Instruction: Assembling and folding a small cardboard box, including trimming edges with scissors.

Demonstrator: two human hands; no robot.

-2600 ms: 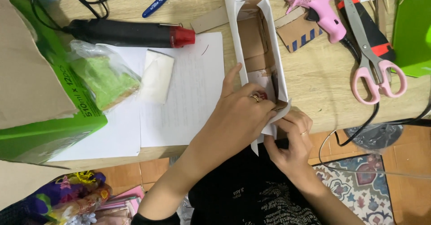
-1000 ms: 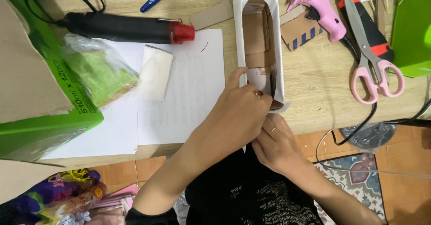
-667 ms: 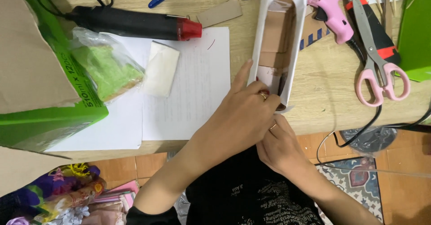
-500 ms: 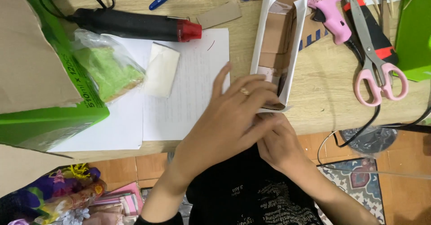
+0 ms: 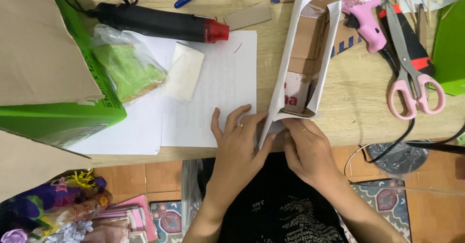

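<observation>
A long cardboard box [image 5: 305, 44] wrapped in white paper [image 5: 283, 78] lies on the wooden table [image 5: 358, 102], its near end at the table's front edge. My left hand [image 5: 237, 143] lies flat with spread fingers beside the paper's left flap, its fingertips touching the lined white sheet [image 5: 213, 93]. My right hand [image 5: 307, 148] pinches and presses the paper fold at the box's near end.
Pink scissors [image 5: 411, 83] and a pink glue gun [image 5: 363, 15] lie to the right. A black heat gun with a red tip [image 5: 160, 24], a bag of green stuff [image 5: 126, 68], a white block [image 5: 183, 71] and a green box [image 5: 53, 78] sit to the left. Cables hang off the front right.
The box has tilted and shifted up the table. My left hand came off the box's near end and now lies flat beside it; my right hand stays on the fold.
</observation>
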